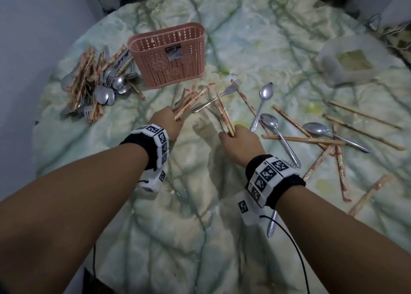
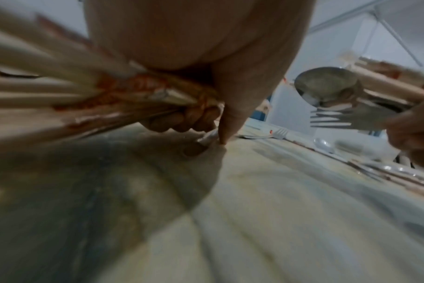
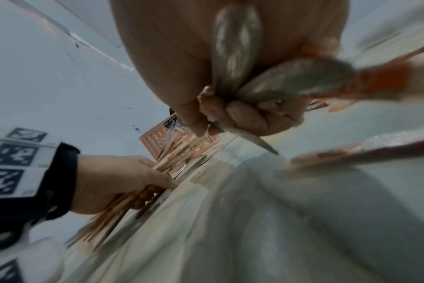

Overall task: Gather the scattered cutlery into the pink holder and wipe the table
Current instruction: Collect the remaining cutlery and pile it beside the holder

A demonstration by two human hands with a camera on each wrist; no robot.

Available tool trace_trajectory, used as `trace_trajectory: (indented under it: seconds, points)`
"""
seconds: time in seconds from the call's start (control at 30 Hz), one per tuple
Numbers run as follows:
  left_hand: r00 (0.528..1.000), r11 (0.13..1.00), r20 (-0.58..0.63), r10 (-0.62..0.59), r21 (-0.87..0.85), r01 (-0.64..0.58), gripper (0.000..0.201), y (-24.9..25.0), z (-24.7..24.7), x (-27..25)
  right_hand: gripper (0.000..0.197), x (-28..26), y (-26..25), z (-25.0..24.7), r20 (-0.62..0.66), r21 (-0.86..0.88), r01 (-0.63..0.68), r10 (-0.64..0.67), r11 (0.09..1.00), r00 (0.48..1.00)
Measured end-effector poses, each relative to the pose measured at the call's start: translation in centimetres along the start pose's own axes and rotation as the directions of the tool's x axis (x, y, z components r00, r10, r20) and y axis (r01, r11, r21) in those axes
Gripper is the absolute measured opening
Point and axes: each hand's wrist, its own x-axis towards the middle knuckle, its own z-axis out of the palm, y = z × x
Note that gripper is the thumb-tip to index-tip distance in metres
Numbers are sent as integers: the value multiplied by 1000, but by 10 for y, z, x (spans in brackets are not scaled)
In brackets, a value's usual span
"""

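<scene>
The pink holder stands upright at the back of the table. My left hand grips a bundle of red-marked chopsticks in front of it; in the left wrist view its thumb tip presses on a metal handle on the cloth. My right hand grips several chopsticks, and in the right wrist view also spoons. A fork lies between the hands. Loose spoons and chopsticks lie scattered to the right.
A heap of spoons, forks and chopsticks lies left of the holder. A white container stands at the back right. The round table has a green-veined cloth. A grey wall borders the left side.
</scene>
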Motion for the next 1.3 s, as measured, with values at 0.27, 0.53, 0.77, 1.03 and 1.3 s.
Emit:
trace_trajectory:
  seconds: [0.27, 0.53, 0.77, 1.03, 1.3]
  points:
    - [992, 993, -101, 72, -81, -80, 38, -14, -15, -29, 39, 7, -4, -1, -88, 218, 1, 19, 976, 996]
    - [978, 979, -55, 201, 26, -200, 31, 55, -8, 14, 13, 0, 5, -2, -72, 497, -42, 89, 867, 993]
    - [987, 977, 38, 156, 144, -160, 30, 58, 10, 36, 13, 1, 14, -4, -83, 421, -20, 61, 907, 995]
    - [976, 990, 165, 140, 3, -142, 50, 20, -26, -19, 19, 7, -8, 7, -13, 440, -2, 9, 898, 1000]
    - [993, 997, 116, 12, -73, -4, 25, -96, -63, -111, 6, -10, -67, 59, 65, 480, 68, -113, 875, 991]
